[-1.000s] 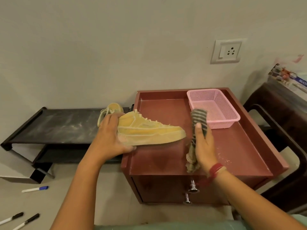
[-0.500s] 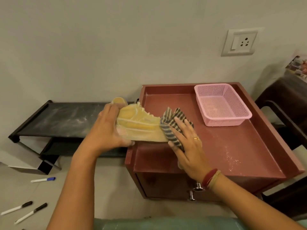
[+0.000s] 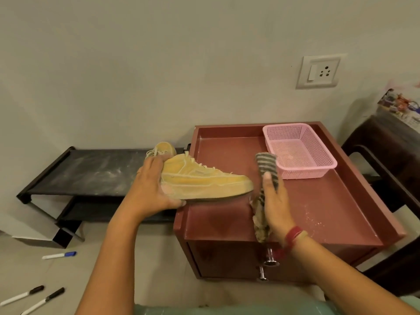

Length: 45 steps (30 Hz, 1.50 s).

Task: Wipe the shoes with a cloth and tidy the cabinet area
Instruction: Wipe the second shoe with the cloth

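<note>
At the cabinet's left edge, the left hand (image 3: 154,189) is gripping a yellow shoe (image 3: 204,183) by the heel, fingers curling over the back of the collar and the thumb tucking under the sole. The shoe is lying level with its toe pointing right across the cabinet (image 3: 318,201) top and its heel overhanging the left rim; whether the sole is touching the surface cannot be told. Just right of the toe and clear of it, the right hand (image 3: 275,201) is holding a striped cloth (image 3: 267,164), the thumb pressing it against the fingers. One end of the cloth is sticking up above the fingertips and the frayed end is hanging below the palm toward the cabinet's front edge. White powder (image 3: 311,214) is dusting the top to the right of this hand. A pink basket (image 3: 302,160) is sitting in the back right corner. Two knobs (image 3: 270,258) are showing on the front. Behind the left hand, a second shoe (image 3: 162,150) is sitting on a dusty black rack (image 3: 91,171) against the wall. Three markers (image 3: 59,255) are lying on the floor at the lower left.
</note>
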Tool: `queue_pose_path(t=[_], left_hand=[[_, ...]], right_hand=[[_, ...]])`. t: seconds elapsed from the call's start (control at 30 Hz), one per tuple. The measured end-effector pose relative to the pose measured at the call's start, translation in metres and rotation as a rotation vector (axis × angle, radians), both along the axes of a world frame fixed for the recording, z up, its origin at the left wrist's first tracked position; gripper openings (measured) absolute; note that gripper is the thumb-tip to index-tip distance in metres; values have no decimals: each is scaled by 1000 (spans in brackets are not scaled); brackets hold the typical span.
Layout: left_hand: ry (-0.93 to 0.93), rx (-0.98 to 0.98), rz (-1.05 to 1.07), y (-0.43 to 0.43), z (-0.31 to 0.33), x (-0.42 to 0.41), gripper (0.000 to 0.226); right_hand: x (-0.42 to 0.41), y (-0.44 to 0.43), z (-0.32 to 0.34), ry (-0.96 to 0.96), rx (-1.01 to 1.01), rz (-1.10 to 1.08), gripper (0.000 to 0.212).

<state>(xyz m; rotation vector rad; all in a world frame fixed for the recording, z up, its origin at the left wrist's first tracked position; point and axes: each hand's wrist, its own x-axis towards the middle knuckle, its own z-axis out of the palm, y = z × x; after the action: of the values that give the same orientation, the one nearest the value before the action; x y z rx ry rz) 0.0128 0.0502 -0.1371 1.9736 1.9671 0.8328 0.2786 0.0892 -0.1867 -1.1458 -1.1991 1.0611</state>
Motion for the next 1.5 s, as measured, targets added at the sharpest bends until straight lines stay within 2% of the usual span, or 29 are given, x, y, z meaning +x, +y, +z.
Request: queue_pose_path(t=[0.07,0.13,0.17,0.2,0.23,0.27,0.33,0.43,0.53,0.57,0.63,0.7,0.73,0.8,0.83,0.87,0.9,1.03,1.17,1.2,1.27,1.37,1.4,1.43,1.5], left_hand=[[9,10,-24,1,0,0,110],[-11,17,-36,2,-3,0,109],[-31,22,-37,2,-4,0,109],[-51,28,-35,1,-6,-1,108],[-70,34,-29,1,-8,-3,108],[-92,35,-21,1,-10,-4,109],[-136,32,-10,-1,-13,-5,110],[-141,27,15,-1,-13,-5,111],[-128,10,35,0,-14,-5,112],[-129,5,37,0,-13,-4,113],[-125,8,29,0,-13,-2,113],[-105,16,14,0,-12,-1,111],[-102,17,11,0,-11,-1,110],[-121,18,4,1,-12,-2,111],[-127,24,4,1,-13,-2,111],[-125,33,5,0,-13,-2,110],[-119,43,6,0,-13,-1,109],[-107,61,12,0,-12,3,107],[-69,67,21,-1,-11,6,105],[-68,62,23,-2,-11,6,106],[-71,48,30,-3,-11,5,108],[-73,43,30,-4,-11,5,108],[-74,44,26,-4,-10,6,108],[-70,45,23,-4,-9,8,107],[-53,45,16,-5,-6,11,103]], right_hand=[[-3,-17,1,-243,298,144,46],[-10,-25,-8,-713,523,268,48],[-12,-24,-16,-908,589,247,48],[-12,-21,-20,-1004,632,211,48],[-12,-16,-21,-1018,648,182,48],[-13,-12,-22,-981,643,175,47],[-14,-4,-19,-789,560,188,45],[-18,8,-11,-317,292,214,32],[-12,19,2,-40,-42,190,19],[-8,20,7,-23,-56,131,20],[-2,13,13,-83,78,47,24],[-3,0,13,-225,268,118,37],[-7,-8,11,-364,361,177,41],[-14,-16,3,-777,541,256,45],[-13,-15,-4,-917,591,252,45],[-12,-10,-9,-958,594,241,45],[-11,-5,-11,-908,543,228,44],[-9,11,-14,-370,230,244,42],[-8,12,0,-117,-18,238,26],[-6,11,2,-128,4,172,29],[-4,3,2,-267,204,61,33],[-7,-7,-10,-574,515,164,40],[-10,-8,-14,-631,505,179,40],[-10,-6,-17,-603,438,174,39],[-8,4,-13,-371,234,176,34]])
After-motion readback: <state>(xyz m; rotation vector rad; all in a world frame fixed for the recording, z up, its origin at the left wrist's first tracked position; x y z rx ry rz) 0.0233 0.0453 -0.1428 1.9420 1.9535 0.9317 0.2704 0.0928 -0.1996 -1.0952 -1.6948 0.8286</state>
